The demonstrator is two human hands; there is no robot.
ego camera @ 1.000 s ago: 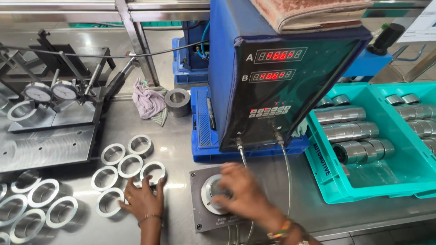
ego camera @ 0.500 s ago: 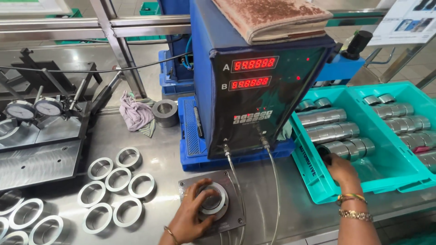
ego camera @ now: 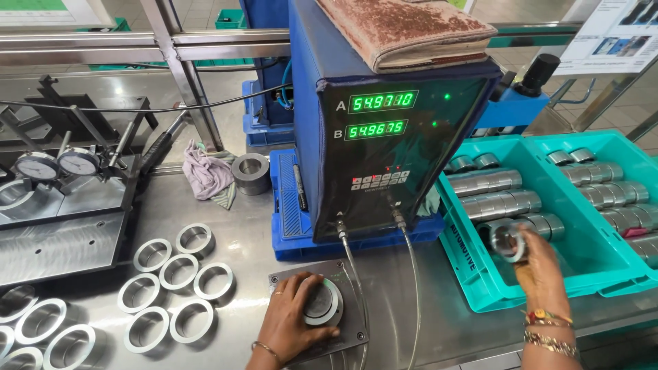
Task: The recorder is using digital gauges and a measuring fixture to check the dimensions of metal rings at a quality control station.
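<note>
Left hand (ego camera: 291, 322) grasps steel ring (ego camera: 321, 301) before blue gauge unit (ego camera: 384, 137); right hand (ego camera: 538, 264) grasps ring (ego camera: 508, 241) over teal crate (ego camera: 480, 274), right of unit, on steel bench (ego camera: 226, 219).

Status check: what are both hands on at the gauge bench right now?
Left hand gripping the metal ring seated on the gauge plate. Right hand holding a second ring over the teal bin. Display box lit green; nothing in the way.

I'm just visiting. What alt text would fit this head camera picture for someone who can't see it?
A person's left hand presses a metal ring on a gauge plate, while the right hand lifts another ring from a teal bin. Behind stands a blue readout box showing green digits; loose rings lie left.
</note>
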